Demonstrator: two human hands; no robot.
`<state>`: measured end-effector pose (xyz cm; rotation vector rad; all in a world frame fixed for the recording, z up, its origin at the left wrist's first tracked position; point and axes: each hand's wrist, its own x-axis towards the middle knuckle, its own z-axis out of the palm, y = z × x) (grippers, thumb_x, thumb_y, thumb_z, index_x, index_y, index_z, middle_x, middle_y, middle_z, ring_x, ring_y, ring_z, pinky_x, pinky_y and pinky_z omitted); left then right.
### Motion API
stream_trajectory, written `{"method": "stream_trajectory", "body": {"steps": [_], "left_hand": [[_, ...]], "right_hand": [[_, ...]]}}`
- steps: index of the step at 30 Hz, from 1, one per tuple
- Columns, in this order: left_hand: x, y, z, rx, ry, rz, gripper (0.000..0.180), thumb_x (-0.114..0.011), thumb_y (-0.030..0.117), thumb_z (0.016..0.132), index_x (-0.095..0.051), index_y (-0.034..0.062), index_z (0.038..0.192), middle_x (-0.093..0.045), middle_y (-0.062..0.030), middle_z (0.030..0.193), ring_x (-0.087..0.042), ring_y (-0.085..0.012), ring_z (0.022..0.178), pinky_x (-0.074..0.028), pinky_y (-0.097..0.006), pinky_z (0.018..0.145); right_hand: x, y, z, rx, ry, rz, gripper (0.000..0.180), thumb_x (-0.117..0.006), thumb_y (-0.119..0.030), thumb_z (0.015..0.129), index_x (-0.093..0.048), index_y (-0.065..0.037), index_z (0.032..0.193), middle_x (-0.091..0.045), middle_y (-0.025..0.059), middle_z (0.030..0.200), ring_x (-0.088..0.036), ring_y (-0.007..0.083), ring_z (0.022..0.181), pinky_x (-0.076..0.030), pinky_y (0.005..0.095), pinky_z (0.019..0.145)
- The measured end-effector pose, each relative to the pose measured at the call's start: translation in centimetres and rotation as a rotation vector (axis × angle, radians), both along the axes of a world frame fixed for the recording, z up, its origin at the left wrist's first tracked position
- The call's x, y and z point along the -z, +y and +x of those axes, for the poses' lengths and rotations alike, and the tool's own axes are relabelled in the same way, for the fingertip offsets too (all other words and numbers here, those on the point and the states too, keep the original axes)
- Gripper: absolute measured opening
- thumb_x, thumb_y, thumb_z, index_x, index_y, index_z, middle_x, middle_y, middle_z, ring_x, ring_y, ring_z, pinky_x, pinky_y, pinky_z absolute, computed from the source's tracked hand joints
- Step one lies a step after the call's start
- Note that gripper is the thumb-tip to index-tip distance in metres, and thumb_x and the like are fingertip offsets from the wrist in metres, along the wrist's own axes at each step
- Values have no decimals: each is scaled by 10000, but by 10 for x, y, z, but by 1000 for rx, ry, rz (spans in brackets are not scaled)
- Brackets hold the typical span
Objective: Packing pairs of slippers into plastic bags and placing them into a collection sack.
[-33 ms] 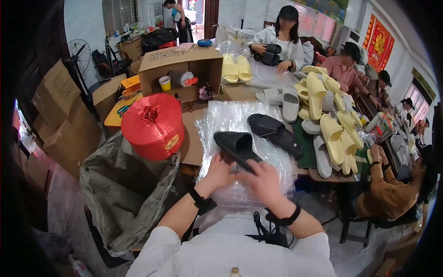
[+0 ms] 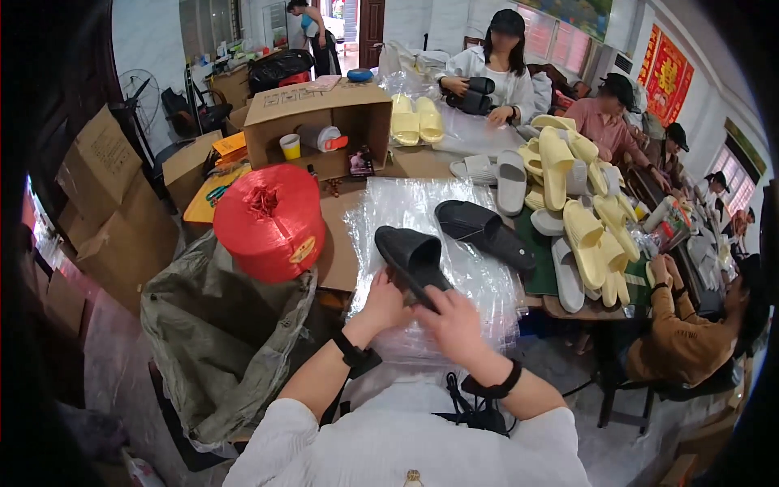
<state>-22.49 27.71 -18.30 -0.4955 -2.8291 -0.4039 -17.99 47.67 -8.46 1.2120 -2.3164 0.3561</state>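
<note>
A black slipper is tilted above a stack of clear plastic bags, its toe pointing away to the left. My right hand grips its heel end, thumb and fingers closed on the sole. Against its near left side is my left hand, with the fingers curled at the edge and their tips partly hidden by the slipper. A second black slipper lies on the bags to the right.
Yellow slippers and grey slippers are piled at the right. A red twine roll sits above a grey-green sack on the left. Behind stands an open cardboard box. Co-workers sit across and to the right.
The slipper in my hands has tipped, so its opening and strap show more. My right hand has moved slightly left. The slipper on the right has shifted a little.
</note>
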Motion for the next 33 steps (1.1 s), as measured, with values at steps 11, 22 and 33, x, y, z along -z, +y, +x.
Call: {"method": "stream_trajectory", "body": {"steps": [11,22,33], "left_hand": [[-16,1,7,22,87,170,600,-636,452,795,-569,198,1335,-534,-119,1383,-392,-350,1330,-241,-487,1132],[-7,2,3,-13,-30,137,707,-620,497,795,-485,186,1415,-443,-162,1466,-301,-408,1394,-184,-519,1166],[5,3,1,-49,49,43,528,-541,287,849,-563,50,1321,-341,-198,1525,-248,-442,1418,-184,-518,1169]], "right_hand": [[-3,52,-118,452,-153,-323,395,-776,-229,743,-639,-44,1064,-627,138,1024,-596,333,1002,-487,424,873],[1,59,-180,490,-234,15,213,-689,-252,786,-632,-52,833,-586,62,934,-597,301,923,-514,456,732],[-21,12,-103,323,-167,-174,224,-636,-173,873,-482,-15,910,-539,211,881,-581,444,769,-484,500,665]]}}
